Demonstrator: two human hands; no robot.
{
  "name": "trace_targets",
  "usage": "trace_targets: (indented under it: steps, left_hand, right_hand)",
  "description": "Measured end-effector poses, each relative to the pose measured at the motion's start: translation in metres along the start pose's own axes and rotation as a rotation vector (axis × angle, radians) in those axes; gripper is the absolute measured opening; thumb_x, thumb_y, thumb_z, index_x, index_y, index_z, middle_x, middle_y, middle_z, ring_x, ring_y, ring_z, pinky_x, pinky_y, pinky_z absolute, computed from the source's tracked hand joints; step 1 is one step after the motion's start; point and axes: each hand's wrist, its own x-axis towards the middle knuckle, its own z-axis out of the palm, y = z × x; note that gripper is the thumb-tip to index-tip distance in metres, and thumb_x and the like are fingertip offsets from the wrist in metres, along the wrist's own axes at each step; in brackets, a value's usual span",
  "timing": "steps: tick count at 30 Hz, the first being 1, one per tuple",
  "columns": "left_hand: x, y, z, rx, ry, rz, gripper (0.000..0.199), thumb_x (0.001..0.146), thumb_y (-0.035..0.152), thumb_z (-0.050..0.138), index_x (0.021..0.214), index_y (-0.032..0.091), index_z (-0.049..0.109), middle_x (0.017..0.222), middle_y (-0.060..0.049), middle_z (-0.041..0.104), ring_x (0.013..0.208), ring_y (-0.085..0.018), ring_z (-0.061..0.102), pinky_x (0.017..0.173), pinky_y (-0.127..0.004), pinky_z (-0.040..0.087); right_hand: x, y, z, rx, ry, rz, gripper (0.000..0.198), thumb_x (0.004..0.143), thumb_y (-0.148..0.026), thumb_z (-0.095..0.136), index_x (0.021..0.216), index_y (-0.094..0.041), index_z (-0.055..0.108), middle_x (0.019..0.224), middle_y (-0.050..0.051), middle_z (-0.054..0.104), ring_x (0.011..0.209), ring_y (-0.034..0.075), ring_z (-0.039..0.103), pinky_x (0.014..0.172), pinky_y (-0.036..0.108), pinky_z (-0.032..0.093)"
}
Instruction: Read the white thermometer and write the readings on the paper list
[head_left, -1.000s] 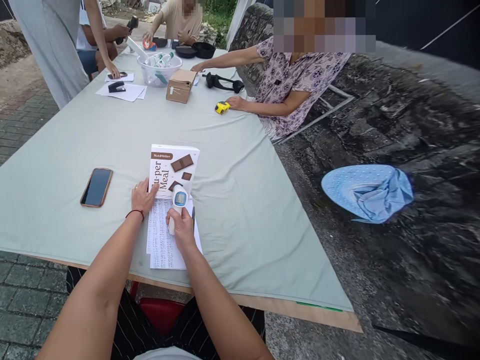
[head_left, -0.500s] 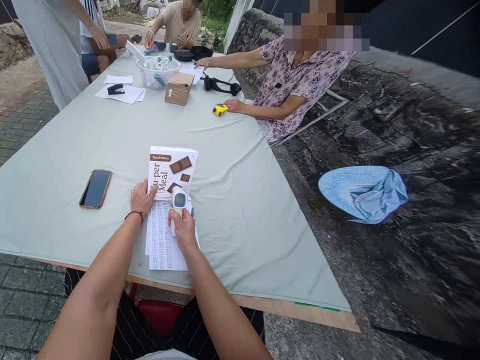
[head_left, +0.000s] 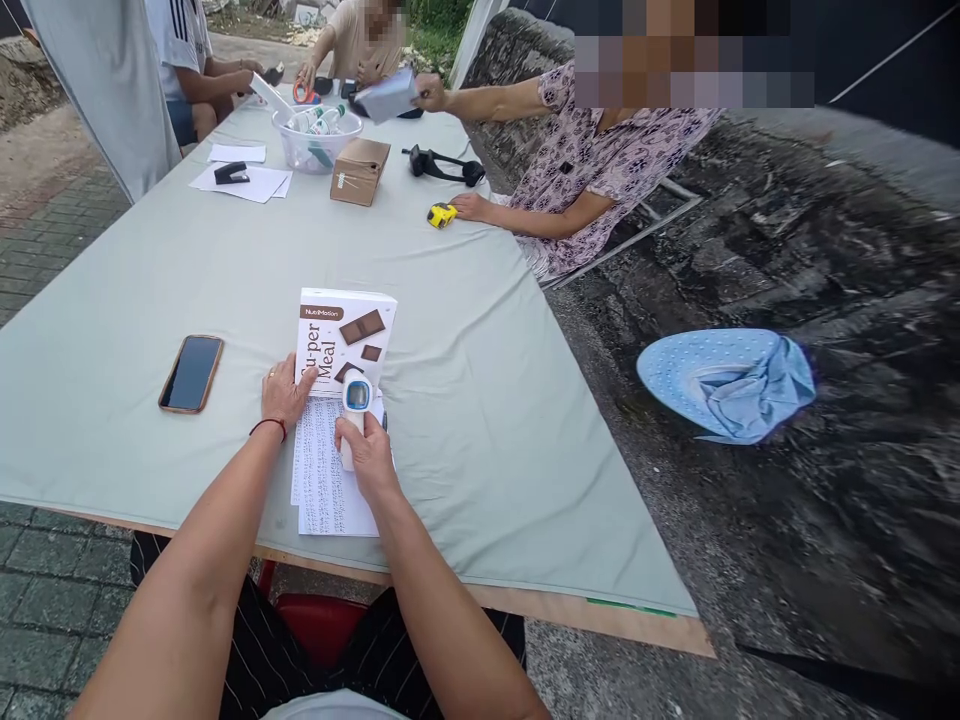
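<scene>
A white box (head_left: 347,335) printed "NutriMotion" and "Su-per Meal", with chocolate pieces pictured on its front, stands on the cloth in front of me. My left hand (head_left: 285,393) grips its lower left edge, thumb on the front face. In my right hand (head_left: 370,458) is a white handheld infrared thermometer (head_left: 357,397), its blue-rimmed display turned up toward me. The thermometer's head overlaps the lower right of the box; I cannot tell whether they touch. Sheets of paper covered in writing (head_left: 321,485) lie under my hands, and part of a dark pen shows beside the right one.
A phone (head_left: 192,374) lies left of the box. Farther off are a stapler (head_left: 231,173) on papers, a plastic basket (head_left: 304,155) of bottles, a cardboard box (head_left: 360,172) and a yellow tape measure (head_left: 442,215) by a person's hand. A blue hat (head_left: 727,385) lies right of the table.
The person on the right has lifted a paper off the table. At the left, the standing person has shifted and their arm is out of sight. My hands keep nearly the same place.
</scene>
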Motion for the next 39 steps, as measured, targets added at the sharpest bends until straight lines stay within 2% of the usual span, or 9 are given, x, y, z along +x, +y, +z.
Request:
trace_targets:
  steps: [5, 13, 19, 24, 29, 32, 34, 37, 39]
  left_hand:
    - [0.000, -0.001, 0.000, -0.028, 0.001, 0.013, 0.045, 0.098, 0.052, 0.035, 0.126, 0.022, 0.054, 0.118, -0.011, 0.064, 0.113, -0.030, 0.055, 0.099, -0.045, 0.039]
    - [0.004, -0.004, 0.001, -0.078, 0.013, 0.018, 0.048, 0.095, 0.056, 0.038, 0.125, 0.023, 0.055, 0.112, -0.009, 0.065, 0.111, -0.031, 0.054, 0.098, -0.047, 0.039]
    - [0.007, -0.005, -0.002, -0.050, 0.019, 0.006, 0.048, 0.094, 0.057, 0.039, 0.123, 0.023, 0.056, 0.109, -0.010, 0.065, 0.108, -0.031, 0.056, 0.099, -0.046, 0.040]
    - [0.008, -0.006, -0.002, -0.036, 0.019, 0.005, 0.048, 0.094, 0.057, 0.039, 0.123, 0.023, 0.056, 0.109, -0.011, 0.065, 0.109, -0.031, 0.056, 0.099, -0.046, 0.040]
    - [0.008, -0.006, -0.003, -0.038, 0.013, 0.005, 0.049, 0.090, 0.057, 0.047, 0.125, 0.024, 0.055, 0.111, -0.010, 0.066, 0.111, -0.031, 0.056, 0.100, -0.046, 0.041]
    - [0.008, -0.004, -0.004, -0.052, 0.012, 0.001, 0.051, 0.085, 0.057, 0.057, 0.124, 0.024, 0.055, 0.113, -0.009, 0.066, 0.112, -0.031, 0.057, 0.100, -0.045, 0.041]
    - [0.007, -0.002, -0.005, -0.065, 0.009, 0.005, 0.052, 0.082, 0.056, 0.060, 0.124, 0.024, 0.054, 0.115, -0.008, 0.066, 0.112, -0.031, 0.057, 0.099, -0.045, 0.042]
    - [0.005, 0.000, -0.006, -0.076, 0.000, 0.002, 0.054, 0.082, 0.056, 0.062, 0.125, 0.024, 0.053, 0.117, -0.008, 0.065, 0.113, -0.031, 0.057, 0.100, -0.045, 0.041]
    - [0.005, 0.001, -0.005, -0.076, -0.007, -0.003, 0.056, 0.081, 0.057, 0.063, 0.126, 0.024, 0.052, 0.118, -0.008, 0.065, 0.114, -0.031, 0.056, 0.101, -0.045, 0.041]
  right_hand:
    - [-0.018, -0.022, -0.008, 0.043, -0.030, 0.010, 0.040, 0.069, -0.053, 0.070, 0.077, -0.020, 0.052, 0.059, -0.005, 0.053, 0.053, 0.011, 0.046, 0.055, 0.025, 0.038]
    - [-0.044, -0.051, -0.046, -0.011, 0.131, -0.067, 0.039, 0.070, -0.054, 0.071, 0.075, -0.019, 0.054, 0.060, -0.003, 0.054, 0.056, 0.011, 0.046, 0.054, 0.025, 0.038]
    - [-0.055, -0.060, -0.071, -0.078, 0.217, -0.152, 0.035, 0.074, -0.049, 0.072, 0.078, -0.018, 0.058, 0.064, -0.001, 0.057, 0.060, 0.013, 0.050, 0.058, 0.026, 0.040]
    - [-0.062, -0.064, -0.080, -0.132, 0.245, -0.224, 0.034, 0.079, -0.050, 0.067, 0.079, -0.018, 0.059, 0.065, 0.000, 0.057, 0.061, 0.014, 0.050, 0.060, 0.027, 0.042]
    - [-0.052, -0.058, -0.091, -0.186, 0.293, -0.207, 0.038, 0.077, -0.054, 0.068, 0.085, -0.018, 0.060, 0.065, 0.000, 0.058, 0.061, 0.015, 0.051, 0.060, 0.028, 0.043]
    - [-0.036, -0.046, -0.105, -0.332, 0.329, -0.176, 0.047, 0.074, -0.056, 0.068, 0.098, -0.017, 0.063, 0.072, 0.002, 0.061, 0.066, 0.017, 0.054, 0.062, 0.029, 0.043]
    - [-0.023, -0.036, -0.118, -0.555, 0.357, -0.163, 0.050, 0.071, -0.055, 0.068, 0.105, -0.018, 0.065, 0.086, 0.006, 0.065, 0.077, 0.020, 0.056, 0.066, 0.030, 0.043]
    - [-0.007, -0.022, -0.136, -0.954, 0.411, -0.082, 0.040, 0.074, -0.048, 0.066, 0.103, -0.021, 0.067, 0.096, 0.009, 0.064, 0.086, 0.025, 0.057, 0.069, 0.032, 0.041]
    - [-0.001, -0.016, -0.145, -1.128, 0.437, -0.028, 0.037, 0.078, -0.045, 0.064, 0.106, -0.021, 0.067, 0.098, 0.010, 0.062, 0.090, 0.027, 0.058, 0.069, 0.033, 0.040]
